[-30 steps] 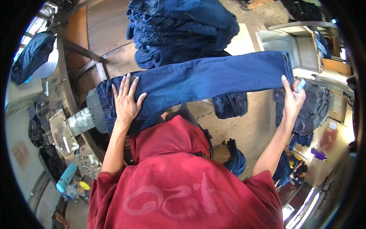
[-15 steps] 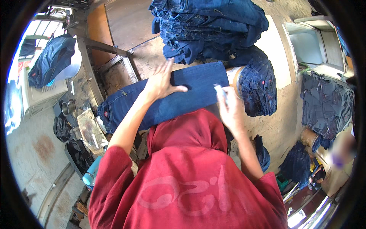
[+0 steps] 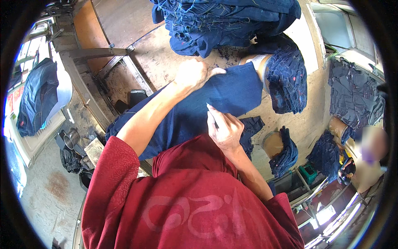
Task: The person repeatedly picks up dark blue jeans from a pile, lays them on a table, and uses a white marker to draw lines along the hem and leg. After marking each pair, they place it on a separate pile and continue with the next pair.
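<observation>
A dark blue jeans leg point(image 3: 234, 89) lies stretched out in front of me, slanting from lower left to upper right. My left hand point(image 3: 192, 74) is at its far edge, fingers curled and thumb laid along the denim; the fingertips are hidden. Over the near part of the leg, my right hand point(image 3: 226, 130) is closed in a pinch round a small slim tool point(image 3: 208, 106). Only its whitish tip shows clearly, close to the cloth, and I cannot tell its kind or whether it touches.
A tall pile of jeans point(image 3: 232, 25) stands at the far side. More denim point(image 3: 288, 81) hangs over a round drum end beyond the leg's tip. Dark garments point(image 3: 354, 93) lie at right, near another person point(image 3: 371, 149). A wooden frame point(image 3: 89, 89) stands at left.
My left hand has gone from flat and spread on the denim to curled at its far edge. My right hand has moved left and nearer with the tool. The view has shifted.
</observation>
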The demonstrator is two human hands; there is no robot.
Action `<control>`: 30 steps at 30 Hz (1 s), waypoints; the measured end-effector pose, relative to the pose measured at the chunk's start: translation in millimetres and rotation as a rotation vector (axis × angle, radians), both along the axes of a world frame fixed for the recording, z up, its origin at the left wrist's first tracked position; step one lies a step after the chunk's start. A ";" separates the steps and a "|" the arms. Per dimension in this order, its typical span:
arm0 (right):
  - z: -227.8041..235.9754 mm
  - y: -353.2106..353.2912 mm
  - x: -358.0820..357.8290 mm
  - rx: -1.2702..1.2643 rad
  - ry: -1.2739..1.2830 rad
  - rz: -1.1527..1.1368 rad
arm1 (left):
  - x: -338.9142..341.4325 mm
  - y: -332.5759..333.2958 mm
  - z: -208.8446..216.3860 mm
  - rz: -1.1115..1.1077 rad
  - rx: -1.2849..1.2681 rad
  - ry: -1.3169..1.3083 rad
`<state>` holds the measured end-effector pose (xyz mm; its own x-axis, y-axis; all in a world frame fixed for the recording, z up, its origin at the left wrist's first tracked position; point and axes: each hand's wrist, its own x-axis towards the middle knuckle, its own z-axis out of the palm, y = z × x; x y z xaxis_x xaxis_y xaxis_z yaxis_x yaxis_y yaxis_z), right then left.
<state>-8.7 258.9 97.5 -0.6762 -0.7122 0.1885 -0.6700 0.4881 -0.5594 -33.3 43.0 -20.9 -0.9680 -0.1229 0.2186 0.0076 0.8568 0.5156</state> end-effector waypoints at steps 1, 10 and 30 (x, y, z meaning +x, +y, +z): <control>-3.6 -6.2 -2.2 0.016 0.010 -0.001 | -4.2 -5.5 -1.2 0.014 0.049 -0.059; -22.6 -56.1 -18.5 0.170 0.030 -0.035 | -12.2 -4.7 2.9 0.214 0.217 0.000; -21.3 -46.3 -11.9 0.158 -0.039 -0.036 | -12.0 -4.1 7.6 0.266 0.378 -0.127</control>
<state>-20.7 212.7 76.3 -0.7066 -0.7059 0.0492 -0.6297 0.5956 -0.4988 -45.2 39.0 -13.2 -0.9085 -0.4178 -0.0073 -0.2697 0.5731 0.7738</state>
